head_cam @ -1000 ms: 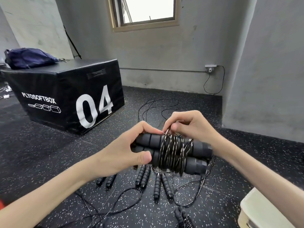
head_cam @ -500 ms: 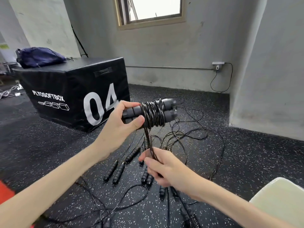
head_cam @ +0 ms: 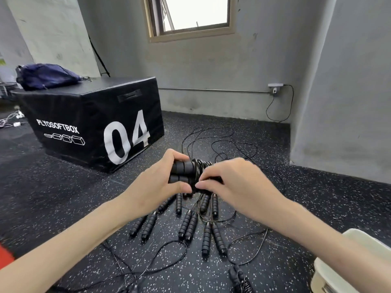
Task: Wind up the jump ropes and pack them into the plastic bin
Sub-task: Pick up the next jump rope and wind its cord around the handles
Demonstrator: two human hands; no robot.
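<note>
My left hand (head_cam: 156, 182) grips the two black foam handles of a jump rope (head_cam: 184, 169), held side by side, with black cord wound around their middle. My right hand (head_cam: 230, 182) lies over the wound cord and the handles' right ends, fingers curled onto the coil. Below on the floor lie several more black rope handles (head_cam: 190, 223) in pairs, their cords spread loosely. A wound-up rope (head_cam: 240, 280) lies near the bottom edge. The pale plastic bin (head_cam: 330, 271) shows at the bottom right corner, partly behind my right forearm.
A black plyo soft box (head_cam: 95, 123) marked 04 stands at the left with a dark blue bag (head_cam: 45, 76) on top. Loose cords (head_cam: 211, 140) trail across the speckled floor toward the grey wall. A red mat edge (head_cam: 5, 256) is at lower left.
My right hand rose from low, where it pulled the cord down, back up onto the coil. The handles dropped lower and closer to me in my left hand.
</note>
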